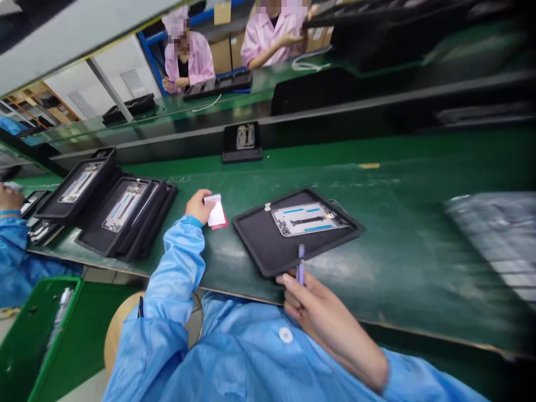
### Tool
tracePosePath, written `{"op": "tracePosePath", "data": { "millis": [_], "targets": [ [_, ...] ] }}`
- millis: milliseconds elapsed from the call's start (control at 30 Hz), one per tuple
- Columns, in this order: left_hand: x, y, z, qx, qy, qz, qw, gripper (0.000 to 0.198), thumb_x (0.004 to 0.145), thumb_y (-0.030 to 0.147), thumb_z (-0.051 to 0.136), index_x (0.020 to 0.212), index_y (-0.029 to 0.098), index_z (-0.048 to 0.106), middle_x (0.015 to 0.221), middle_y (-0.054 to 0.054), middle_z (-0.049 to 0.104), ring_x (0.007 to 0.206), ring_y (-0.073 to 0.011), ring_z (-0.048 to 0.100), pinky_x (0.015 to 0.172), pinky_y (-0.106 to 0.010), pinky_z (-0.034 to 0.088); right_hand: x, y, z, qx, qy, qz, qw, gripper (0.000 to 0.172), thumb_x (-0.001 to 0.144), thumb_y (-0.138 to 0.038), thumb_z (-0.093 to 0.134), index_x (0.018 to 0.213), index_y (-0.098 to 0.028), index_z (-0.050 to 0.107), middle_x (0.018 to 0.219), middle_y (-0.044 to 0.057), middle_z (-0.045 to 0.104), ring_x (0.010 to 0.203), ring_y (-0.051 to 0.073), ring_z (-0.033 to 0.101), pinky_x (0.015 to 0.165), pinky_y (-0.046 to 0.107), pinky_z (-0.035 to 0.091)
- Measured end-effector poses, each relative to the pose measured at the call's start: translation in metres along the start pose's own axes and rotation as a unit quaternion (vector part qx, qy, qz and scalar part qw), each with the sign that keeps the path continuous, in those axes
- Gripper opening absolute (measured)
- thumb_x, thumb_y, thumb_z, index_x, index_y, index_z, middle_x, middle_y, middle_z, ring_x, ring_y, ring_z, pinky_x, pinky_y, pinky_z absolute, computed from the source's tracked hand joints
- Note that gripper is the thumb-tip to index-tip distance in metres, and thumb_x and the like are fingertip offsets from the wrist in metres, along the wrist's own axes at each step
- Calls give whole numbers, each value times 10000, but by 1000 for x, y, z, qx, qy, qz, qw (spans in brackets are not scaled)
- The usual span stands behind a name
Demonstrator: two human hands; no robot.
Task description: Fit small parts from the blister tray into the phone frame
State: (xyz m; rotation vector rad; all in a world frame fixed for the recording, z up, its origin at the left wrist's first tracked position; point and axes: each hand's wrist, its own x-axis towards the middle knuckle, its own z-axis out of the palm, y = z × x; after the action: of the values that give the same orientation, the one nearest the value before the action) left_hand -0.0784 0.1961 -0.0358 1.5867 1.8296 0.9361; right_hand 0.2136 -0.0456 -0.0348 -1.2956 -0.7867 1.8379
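Note:
My left hand (199,207) is closed on the edge of a small notepad (215,212) with white pages, a punched top edge and a red layer below. The pad lies on or just above the green bench. My right hand (312,304) grips a purple pen (300,267), its upper end pointing away from me. Those fingers are at the near edge of a black tray (259,240); whether they touch it I cannot tell. In the tray rests a silver phone frame (310,218) with blue strips and a dark flex cable.
Stacked black trays (121,223) with phone frames stand left. Another tray (242,142) sits at the bench's back. A blurred clear plastic bag (494,240) lies right. A green bin (54,335) is lower left. A co-worker's blue sleeve (17,257) shows far left; two people in pink work opposite.

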Motion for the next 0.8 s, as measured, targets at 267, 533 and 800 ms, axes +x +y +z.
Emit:
{"op": "tracePosePath", "data": {
  "millis": [267,533,800],
  "targets": [
    [-61,-8,-31,-169,104,2,980,338,825,416,758,1052,190,649,896,-19,714,736,-158,662,691,-270,563,52,-92,-102,-562,116,-288,767,468,945,-631,639,1265,-312,763,1424,142,667,1313,397,623,1067,530,549],
    [-123,5,-33,-215,113,-6,970,379,807,463,844,1016,202,668,856,-7,700,713,-151,658,648,-252,551,127,-116,-149,-712,44,-262,650,591,933,-664,678,1447,-375,727,1615,85,552,1199,356,700,891,442,596],
    [-141,72,-50,-282,68,36,956,468,767,490,931,1069,217,701,905,-14,747,712,-150,677,622,-243,556,76,-75,-119,-715,62,-323,617,604,959,-687,524,1404,-346,752,1475,167,619,653,255,656,552,466,530]
  ]
}}
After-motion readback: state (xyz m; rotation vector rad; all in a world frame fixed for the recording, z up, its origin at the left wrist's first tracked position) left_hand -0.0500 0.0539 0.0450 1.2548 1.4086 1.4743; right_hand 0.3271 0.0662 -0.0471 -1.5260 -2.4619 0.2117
